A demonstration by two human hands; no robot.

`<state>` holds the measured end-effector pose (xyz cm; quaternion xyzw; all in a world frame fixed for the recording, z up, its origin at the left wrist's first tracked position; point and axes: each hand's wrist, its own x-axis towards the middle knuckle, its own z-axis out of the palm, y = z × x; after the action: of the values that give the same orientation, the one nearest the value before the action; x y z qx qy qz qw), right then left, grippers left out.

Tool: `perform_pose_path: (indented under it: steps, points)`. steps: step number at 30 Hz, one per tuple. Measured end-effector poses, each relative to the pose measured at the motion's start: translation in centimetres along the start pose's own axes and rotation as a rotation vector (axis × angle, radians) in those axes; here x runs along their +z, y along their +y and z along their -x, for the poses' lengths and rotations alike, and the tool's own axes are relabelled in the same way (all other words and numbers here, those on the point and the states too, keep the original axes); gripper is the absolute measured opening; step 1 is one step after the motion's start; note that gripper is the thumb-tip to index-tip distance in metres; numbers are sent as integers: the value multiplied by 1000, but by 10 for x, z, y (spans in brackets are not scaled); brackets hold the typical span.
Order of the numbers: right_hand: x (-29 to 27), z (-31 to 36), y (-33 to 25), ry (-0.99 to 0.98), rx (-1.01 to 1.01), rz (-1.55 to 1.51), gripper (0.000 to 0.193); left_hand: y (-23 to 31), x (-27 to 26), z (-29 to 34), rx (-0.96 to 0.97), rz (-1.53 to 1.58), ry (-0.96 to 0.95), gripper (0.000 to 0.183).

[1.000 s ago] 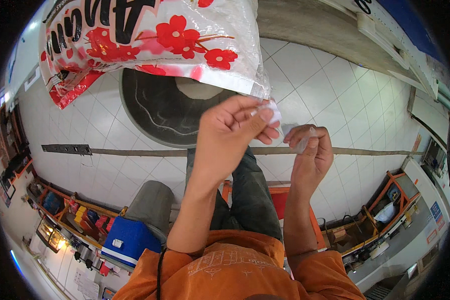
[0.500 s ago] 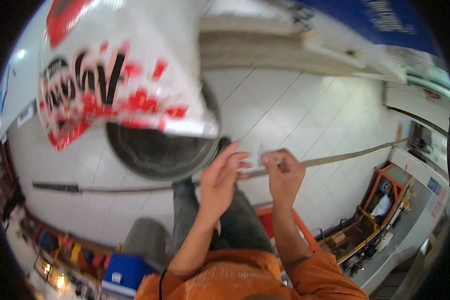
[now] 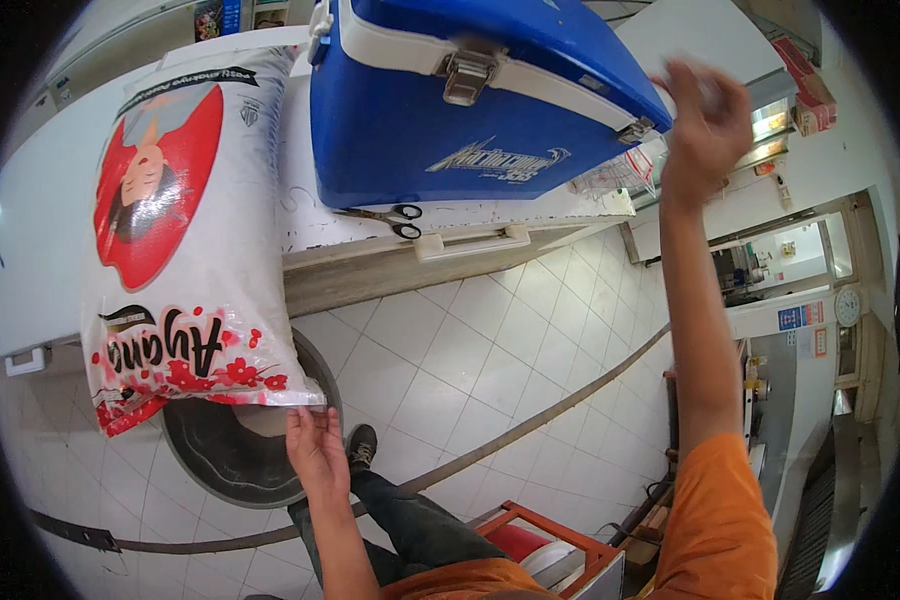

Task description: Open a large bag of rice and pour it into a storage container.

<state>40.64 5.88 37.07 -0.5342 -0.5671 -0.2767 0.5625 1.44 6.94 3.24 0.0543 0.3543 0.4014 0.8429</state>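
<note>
Touching the lower right corner of a big white sack, the left hand sits low in the centre-left of the frame, palm open and fingers loosely spread under the sack's edge, gripping nothing. The sack is plump and glossy, printed with a large red oval and scattered red flowers, and it lies on the white counter at the left, its bottom end hanging over the counter's front edge. The right hand is lifted into the upper right, arm stretched straight up the frame in an orange sleeve, fingers spread and blurred; whether it holds anything I cannot tell. It hovers near the right end of a blue cooler box with a white lid rim and metal latch. Black-handled scissors lie on the counter just below the cooler. Underneath, pale floor tiles and a dark round basin.
</note>
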Motion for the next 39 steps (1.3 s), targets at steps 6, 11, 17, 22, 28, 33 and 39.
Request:
perform_pose_path:
  steps: [6, 11, 17, 22, 28, 33, 39]
  points:
    - [32, -19, 83, -400, 52, 410, 38, 11, -12, 19, -33, -1, 107, 34]
    - [35, -13, 38, -602, 20, 442, 41, 24, 12, 68, 50, -20, 404, 44]
    - [9, -11, -52, -600, 47, 404, 44, 114, 45, 218, 1411, -623, -670, 63]
    - [13, 61, -136, -768, -65, 244, 42, 242, 67, 358, 2229, -102, -139, 55]
    - [-33, 186, -179, -1043, 483, 261, 31, 377, 23, 563, 3433, -326, 990, 49]
    - [-18, 244, -218, -1268, 260, 109, 27, 410, 37, 683, 3886, -458, 882, 50]
    - [-23, 278, -255, -1364, 553, 134, 24, 448, 101, 648, 3809, -300, 405, 32]
